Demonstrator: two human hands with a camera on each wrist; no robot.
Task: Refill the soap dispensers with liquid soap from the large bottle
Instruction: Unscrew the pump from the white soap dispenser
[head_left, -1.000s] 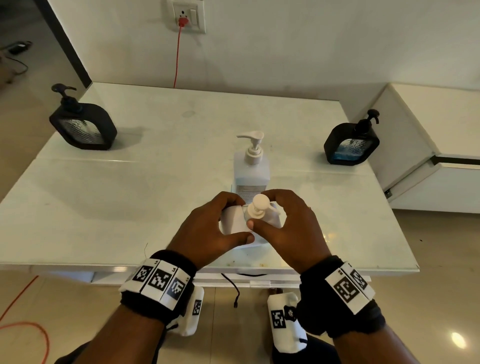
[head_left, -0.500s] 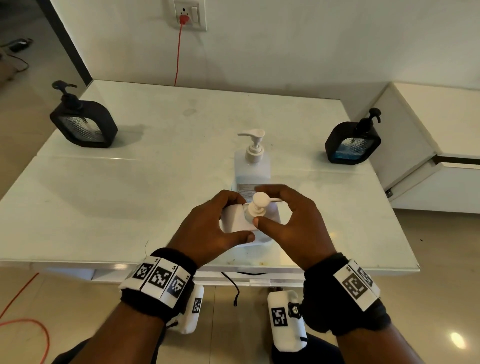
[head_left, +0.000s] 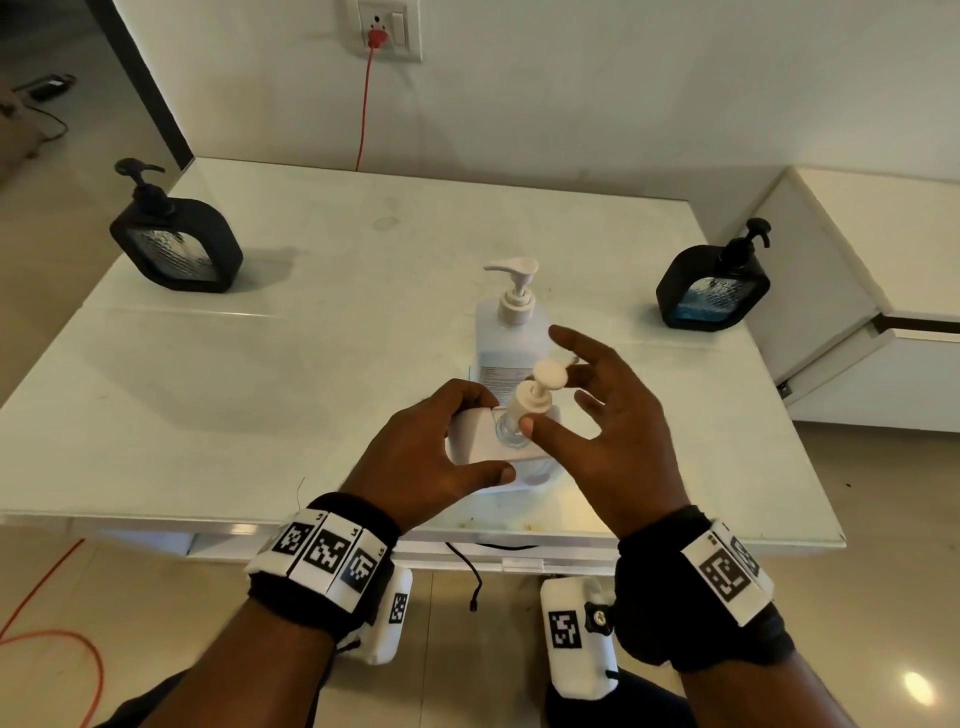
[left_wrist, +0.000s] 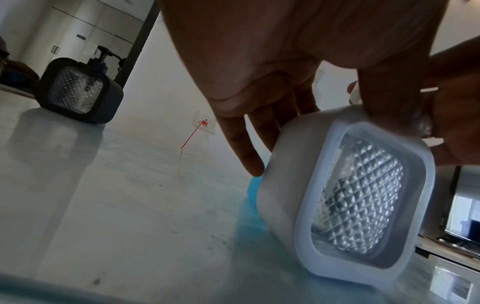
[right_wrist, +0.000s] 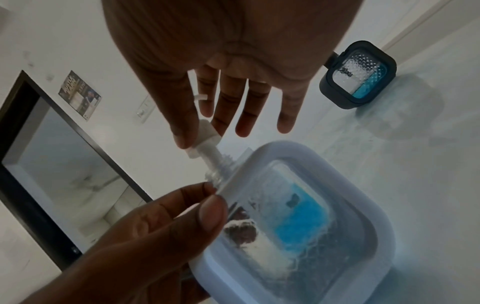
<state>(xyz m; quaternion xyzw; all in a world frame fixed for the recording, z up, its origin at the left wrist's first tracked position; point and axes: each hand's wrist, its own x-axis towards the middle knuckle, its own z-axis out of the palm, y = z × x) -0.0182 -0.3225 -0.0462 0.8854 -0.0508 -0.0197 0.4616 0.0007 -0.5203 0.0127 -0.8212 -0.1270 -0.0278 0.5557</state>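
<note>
White dispenser (head_left: 480, 439) gripped by left hand (head_left: 415, 457); right hand (head_left: 613, 431) splayed (thumb seemingly touching pump (head_left: 535, 397)).

A white soap dispenser (head_left: 483, 441) with a clear diamond-textured window stands at lower centre of the frame, its white pump (head_left: 535, 395) raised off the neck and tilted. Just behind stands the large clear bottle (head_left: 511, 332), upright. Two black dispensers sit at left (head_left: 176, 244) and right (head_left: 714, 286); the right shows blue soap.
</note>
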